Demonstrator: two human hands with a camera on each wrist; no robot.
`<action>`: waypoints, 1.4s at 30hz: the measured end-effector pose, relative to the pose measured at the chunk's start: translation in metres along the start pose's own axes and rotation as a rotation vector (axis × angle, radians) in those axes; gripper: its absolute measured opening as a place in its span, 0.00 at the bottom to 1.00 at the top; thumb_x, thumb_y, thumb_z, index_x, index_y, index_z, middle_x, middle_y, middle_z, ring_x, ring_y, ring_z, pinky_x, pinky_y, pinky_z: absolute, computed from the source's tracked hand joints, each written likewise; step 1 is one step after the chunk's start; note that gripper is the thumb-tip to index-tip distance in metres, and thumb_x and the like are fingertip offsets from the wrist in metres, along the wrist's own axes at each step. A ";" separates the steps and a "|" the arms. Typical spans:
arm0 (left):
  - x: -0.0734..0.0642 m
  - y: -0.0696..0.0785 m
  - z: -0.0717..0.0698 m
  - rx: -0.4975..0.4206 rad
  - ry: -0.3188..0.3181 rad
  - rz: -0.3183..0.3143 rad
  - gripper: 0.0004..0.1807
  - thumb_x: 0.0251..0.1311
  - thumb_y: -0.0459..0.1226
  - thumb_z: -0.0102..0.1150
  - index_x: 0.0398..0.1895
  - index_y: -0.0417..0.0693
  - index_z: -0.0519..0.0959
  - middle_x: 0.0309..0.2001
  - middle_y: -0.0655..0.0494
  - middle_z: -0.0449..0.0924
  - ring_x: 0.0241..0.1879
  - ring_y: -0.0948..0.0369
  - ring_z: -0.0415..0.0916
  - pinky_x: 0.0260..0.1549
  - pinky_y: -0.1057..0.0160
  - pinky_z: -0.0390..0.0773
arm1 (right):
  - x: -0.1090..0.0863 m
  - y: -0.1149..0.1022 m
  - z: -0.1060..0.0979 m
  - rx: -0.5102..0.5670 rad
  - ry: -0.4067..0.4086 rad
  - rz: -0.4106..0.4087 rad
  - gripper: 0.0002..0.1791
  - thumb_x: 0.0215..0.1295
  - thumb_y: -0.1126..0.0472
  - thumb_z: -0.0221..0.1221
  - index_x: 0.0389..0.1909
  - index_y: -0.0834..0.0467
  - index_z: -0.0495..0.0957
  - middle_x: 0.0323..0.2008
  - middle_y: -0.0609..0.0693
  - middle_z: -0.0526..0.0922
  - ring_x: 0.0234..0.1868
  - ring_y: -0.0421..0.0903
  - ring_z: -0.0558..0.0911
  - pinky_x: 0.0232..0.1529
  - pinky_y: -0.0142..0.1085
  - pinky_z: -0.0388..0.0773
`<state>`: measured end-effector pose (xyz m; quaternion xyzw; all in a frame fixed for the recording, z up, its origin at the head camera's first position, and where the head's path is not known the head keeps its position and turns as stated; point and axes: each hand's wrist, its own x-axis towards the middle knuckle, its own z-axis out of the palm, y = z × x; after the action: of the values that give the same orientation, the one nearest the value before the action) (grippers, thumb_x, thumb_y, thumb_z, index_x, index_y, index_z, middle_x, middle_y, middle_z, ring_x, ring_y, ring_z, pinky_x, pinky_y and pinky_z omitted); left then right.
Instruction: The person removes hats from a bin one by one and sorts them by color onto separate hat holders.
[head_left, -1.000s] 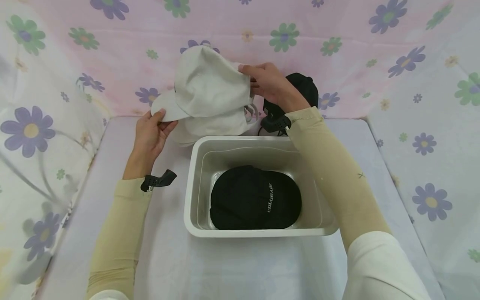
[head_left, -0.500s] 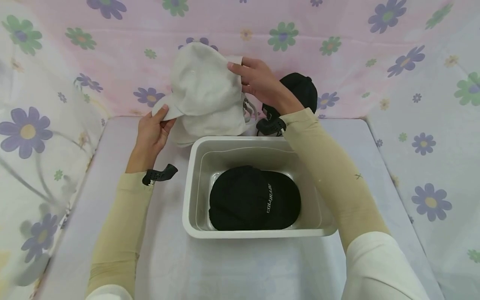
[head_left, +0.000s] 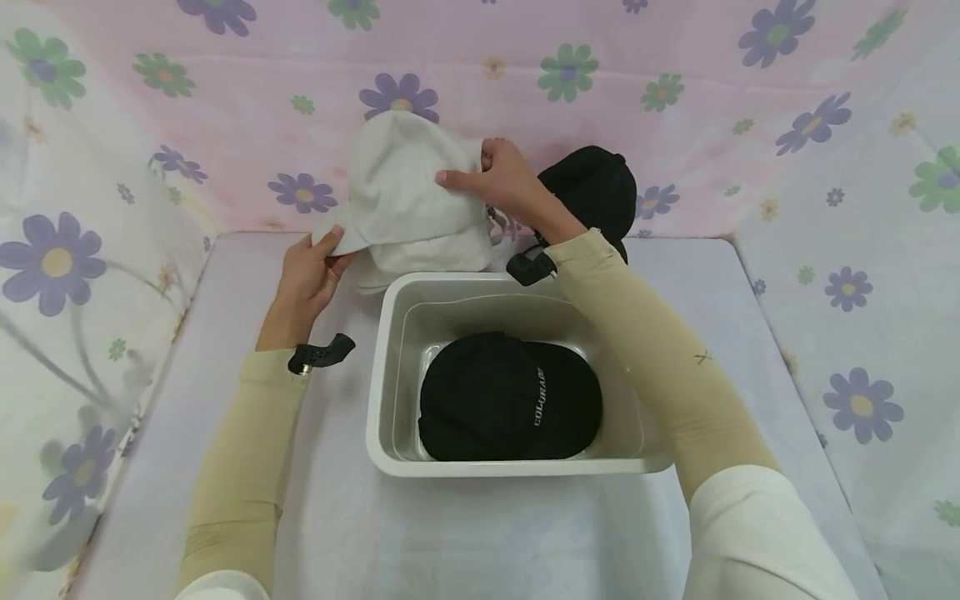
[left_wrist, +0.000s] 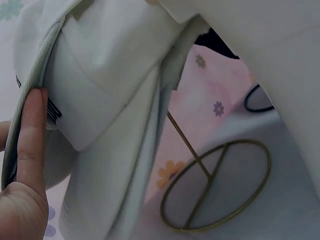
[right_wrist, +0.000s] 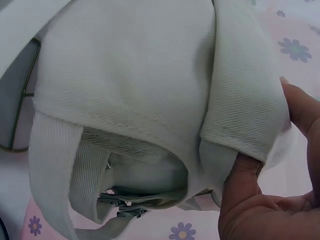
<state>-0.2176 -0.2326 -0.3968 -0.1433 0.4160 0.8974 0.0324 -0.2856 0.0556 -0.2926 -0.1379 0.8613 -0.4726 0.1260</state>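
Note:
My left hand [head_left: 303, 271] pinches the brim of the upper white cap [head_left: 405, 187] near the back wall. At the cap's opposite, back side, my right hand [head_left: 510, 179] grips the edge, thumb outside. In the right wrist view, some fingers go in under the fabric. Another white cap [head_left: 442, 254] sits directly beneath, its back strap and metal buckle [right_wrist: 127, 207] showing in the right wrist view. Below the white caps, the left wrist view shows a gold wire stand [left_wrist: 209, 180]. A black cap lettered COLORADO [head_left: 480, 400] lies in the light grey bin [head_left: 517, 468].
Behind my right wrist, a second black cap [head_left: 600, 187] sits raised at the back. The bin stands in front of the white caps on a pale cloth-covered table [head_left: 480, 533]. Flower-printed fabric walls [head_left: 712, 150] enclose the back and sides.
The upper white cap rose slightly and shifted left, then came lower, still between both hands. My right hand has moved left and down along it. The bin and its black cap stay put.

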 end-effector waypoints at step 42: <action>0.004 -0.028 -0.027 0.289 -0.035 0.071 0.47 0.58 0.22 0.67 0.78 0.47 0.56 0.57 0.54 0.72 0.47 0.62 0.80 0.41 0.71 0.84 | -0.018 0.005 0.003 -0.389 -0.212 -0.008 0.45 0.59 0.45 0.72 0.64 0.66 0.60 0.56 0.60 0.72 0.56 0.53 0.73 0.57 0.43 0.72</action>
<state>-0.2100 -0.2350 -0.4357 -0.1066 0.5452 0.8310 0.0283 -0.2690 0.0626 -0.2971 -0.2119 0.9176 -0.2809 0.1850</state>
